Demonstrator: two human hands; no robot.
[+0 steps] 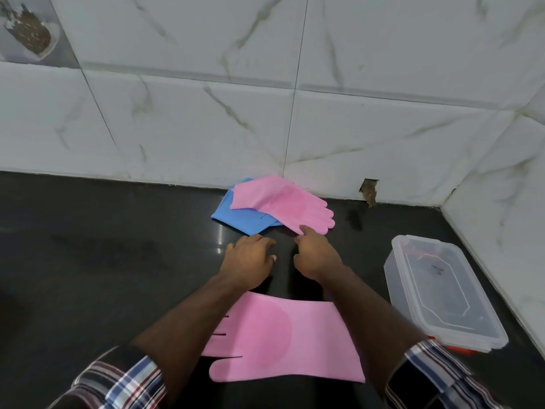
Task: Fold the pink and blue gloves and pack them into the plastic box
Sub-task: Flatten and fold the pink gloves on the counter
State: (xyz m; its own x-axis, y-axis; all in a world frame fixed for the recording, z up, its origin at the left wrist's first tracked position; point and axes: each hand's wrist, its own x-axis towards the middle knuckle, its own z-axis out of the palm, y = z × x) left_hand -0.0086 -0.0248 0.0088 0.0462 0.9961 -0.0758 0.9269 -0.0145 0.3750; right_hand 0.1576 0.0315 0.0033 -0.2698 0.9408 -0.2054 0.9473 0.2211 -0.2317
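One pink glove (283, 338) lies flat on the black counter close to me, fingers pointing left, partly under my forearms. A second pink glove (283, 202) lies by the back wall on top of a blue glove (241, 216). My right hand (315, 255) reaches toward that far pink glove, its index fingertip touching the glove's thumb edge; it holds nothing. My left hand (247, 258) hovers beside it over bare counter, fingers curled loosely, empty. The clear plastic box (483, 317) stands at the right, without a lid on it.
The black counter (103, 261) meets white marble-patterned wall tiles at the back and at the right. A small hole (368, 190) shows in the tiles at the counter's back edge. Something orange (460, 349) lies under the box.
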